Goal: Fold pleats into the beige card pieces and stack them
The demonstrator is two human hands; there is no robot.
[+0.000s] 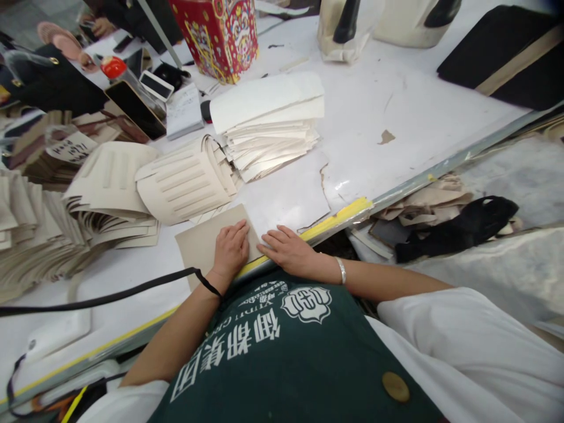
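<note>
- White worktable (374, 158) sweeps across!
- White sheets (273, 106), stacked, twelve o'clock.
- Beige sheet (200, 239) lies flat at eight o'clock.
- Right hand (291, 251), six o'clock: open, touching its edge.
- Left hand (231, 248): palm down on it, loosely open.

We see a red patterned box (215, 38). To its right we find a pale container (327, 35), then a second pale container (400, 24) and, well apart, a flat black piece (489, 50) crossed by a tan strip (522, 61). Left of the box we make out a notebook (184, 110), a white phone (157, 86), a bottle (137, 86) with an orange-red cap (113, 67) and, farthest, a pink object (57, 37).
</note>
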